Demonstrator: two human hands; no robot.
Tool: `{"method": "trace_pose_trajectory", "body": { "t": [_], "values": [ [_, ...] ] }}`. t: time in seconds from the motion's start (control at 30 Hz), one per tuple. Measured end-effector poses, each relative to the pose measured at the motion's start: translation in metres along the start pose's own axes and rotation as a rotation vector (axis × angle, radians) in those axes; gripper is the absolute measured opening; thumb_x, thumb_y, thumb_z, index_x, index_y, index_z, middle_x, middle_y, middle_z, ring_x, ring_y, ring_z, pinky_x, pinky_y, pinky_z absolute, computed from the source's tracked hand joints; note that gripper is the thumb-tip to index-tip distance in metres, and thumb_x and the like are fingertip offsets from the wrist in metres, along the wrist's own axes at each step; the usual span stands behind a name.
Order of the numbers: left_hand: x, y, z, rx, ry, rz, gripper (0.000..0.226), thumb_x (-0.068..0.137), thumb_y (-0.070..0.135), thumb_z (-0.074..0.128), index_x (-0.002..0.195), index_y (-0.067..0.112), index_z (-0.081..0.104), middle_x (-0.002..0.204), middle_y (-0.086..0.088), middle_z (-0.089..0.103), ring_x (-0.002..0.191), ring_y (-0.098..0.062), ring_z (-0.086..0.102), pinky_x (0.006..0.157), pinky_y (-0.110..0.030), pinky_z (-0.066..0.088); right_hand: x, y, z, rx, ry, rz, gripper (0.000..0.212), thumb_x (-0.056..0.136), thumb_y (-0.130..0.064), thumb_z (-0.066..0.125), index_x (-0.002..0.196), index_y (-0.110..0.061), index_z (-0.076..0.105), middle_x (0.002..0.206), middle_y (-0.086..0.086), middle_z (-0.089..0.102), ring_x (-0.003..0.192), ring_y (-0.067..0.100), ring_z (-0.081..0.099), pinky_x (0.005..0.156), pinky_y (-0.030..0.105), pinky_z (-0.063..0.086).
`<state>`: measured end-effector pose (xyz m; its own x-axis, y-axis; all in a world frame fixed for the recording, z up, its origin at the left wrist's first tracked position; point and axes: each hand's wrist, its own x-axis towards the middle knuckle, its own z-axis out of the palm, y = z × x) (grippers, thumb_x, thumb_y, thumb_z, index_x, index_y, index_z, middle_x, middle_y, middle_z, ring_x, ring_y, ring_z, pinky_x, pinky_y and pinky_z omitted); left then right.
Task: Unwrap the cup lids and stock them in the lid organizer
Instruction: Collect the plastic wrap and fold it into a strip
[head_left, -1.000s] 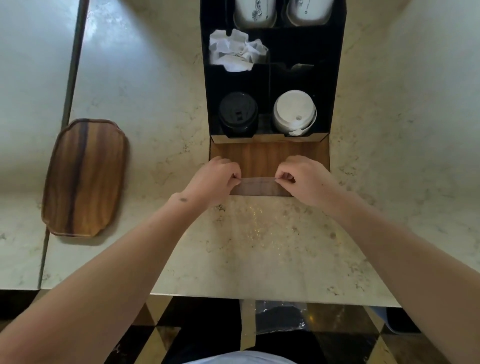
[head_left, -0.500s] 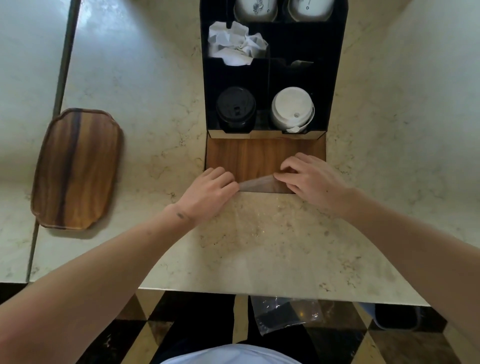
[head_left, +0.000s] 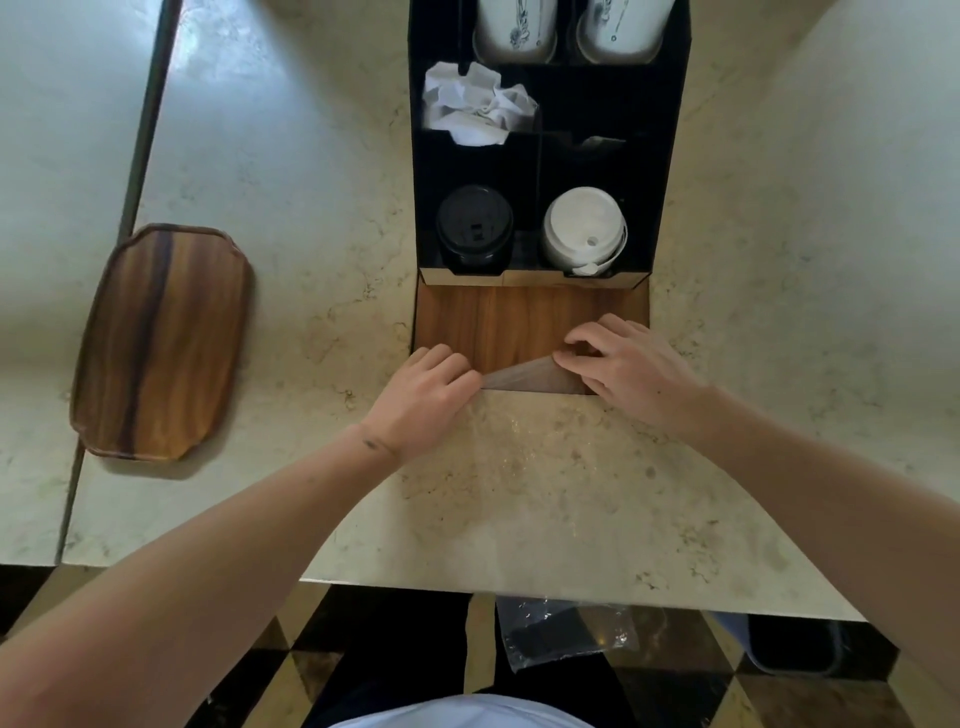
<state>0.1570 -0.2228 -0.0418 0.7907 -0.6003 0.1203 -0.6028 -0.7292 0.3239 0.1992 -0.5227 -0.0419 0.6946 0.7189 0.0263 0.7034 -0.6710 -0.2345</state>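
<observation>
A black lid organizer (head_left: 670, 156) with a wooden front ledge (head_left: 498, 322) stands on the counter. Its front left slot holds a stack of black lids (head_left: 475, 228), its front right slot a stack of white lids (head_left: 584, 231). A clear plastic wrapper (head_left: 524, 375) lies flat across the ledge's front edge and onto the counter toward me. My left hand (head_left: 426, 395) pinches its left end. At its right end, the fingertips of my right hand (head_left: 628, 369) grip it, and the strip between the hands slants upward to the right.
Crumpled white paper (head_left: 478, 104) fills a middle slot, and two white cups (head_left: 514, 26) stand in the back slots. A wooden tray (head_left: 161, 343) lies on the counter to the left. A second plastic bag (head_left: 566, 634) lies on the floor below the counter edge.
Both hands stayed on the wrapper. The right hand moved slightly farther up the ledge with fingers spread, so the wrapper's fold went from level to slanted.
</observation>
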Motion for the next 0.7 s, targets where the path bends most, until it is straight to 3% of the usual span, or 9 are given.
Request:
{"method": "trace_pose_trajectory", "body": {
  "t": [0.17, 0.33, 0.43, 0.5, 0.6, 0.7],
  "values": [
    [0.0, -0.006, -0.001, 0.054, -0.029, 0.034, 0.013, 0.084, 0.003, 0.076, 0.096, 0.007, 0.077, 0.094, -0.011, 0.068, 0.081, -0.031, 0.061, 0.069, -0.044, 0.053, -0.003, -0.008, -0.008, -0.04, -0.039, 0.013, 0.03, 0.096, -0.017, 0.059, 0.123, -0.011, 0.071, 0.121, 0.01, 0.064, 0.097, 0.028, 0.059, 0.074, 0.045, 0.053],
    [0.004, 0.009, -0.005, -0.035, -0.031, -0.209, 0.018, 0.093, 0.024, 0.07, 0.088, 0.01, 0.08, 0.097, -0.01, 0.068, 0.085, -0.03, 0.058, 0.073, -0.044, 0.054, 0.008, -0.024, -0.015, 0.041, -0.022, 0.161, 0.027, 0.1, -0.032, 0.061, 0.108, -0.014, 0.079, 0.111, 0.005, 0.067, 0.094, 0.023, 0.06, 0.077, 0.042, 0.053],
    [0.019, 0.015, -0.008, -0.09, -0.067, -0.358, 0.013, 0.094, 0.019, 0.07, 0.089, 0.008, 0.075, 0.097, -0.009, 0.066, 0.088, -0.03, 0.057, 0.072, -0.044, 0.053, 0.022, -0.028, -0.014, 0.142, -0.049, 0.282, 0.021, 0.091, -0.033, 0.073, 0.099, -0.013, 0.077, 0.105, 0.001, 0.066, 0.096, 0.022, 0.058, 0.08, 0.039, 0.053],
    [0.029, 0.016, -0.007, -0.135, -0.103, -0.444, 0.011, 0.093, 0.018, 0.07, 0.101, 0.01, 0.07, 0.098, -0.007, 0.065, 0.094, -0.029, 0.056, 0.076, -0.041, 0.051, 0.029, -0.027, -0.011, 0.23, -0.072, 0.353, 0.024, 0.087, -0.031, 0.077, 0.104, -0.015, 0.071, 0.101, -0.003, 0.062, 0.097, 0.02, 0.056, 0.08, 0.034, 0.05],
    [0.04, 0.014, -0.006, -0.181, -0.185, -0.544, 0.03, 0.092, 0.023, 0.071, 0.12, 0.014, 0.061, 0.1, 0.0, 0.064, 0.102, -0.024, 0.053, 0.084, -0.038, 0.05, 0.034, -0.022, -0.012, 0.33, -0.129, 0.407, 0.023, 0.087, -0.026, 0.077, 0.107, -0.02, 0.068, 0.091, -0.008, 0.058, 0.092, 0.015, 0.054, 0.074, 0.028, 0.042],
    [0.044, 0.009, -0.006, -0.215, -0.262, -0.57, 0.02, 0.092, 0.024, 0.071, 0.11, 0.018, 0.066, 0.099, 0.004, 0.057, 0.104, -0.021, 0.049, 0.09, -0.035, 0.048, 0.033, -0.018, -0.015, 0.348, -0.165, 0.394, 0.005, 0.089, -0.022, 0.076, 0.09, -0.022, 0.071, 0.087, -0.009, 0.058, 0.09, 0.015, 0.055, 0.074, 0.03, 0.046]
  ]
}}
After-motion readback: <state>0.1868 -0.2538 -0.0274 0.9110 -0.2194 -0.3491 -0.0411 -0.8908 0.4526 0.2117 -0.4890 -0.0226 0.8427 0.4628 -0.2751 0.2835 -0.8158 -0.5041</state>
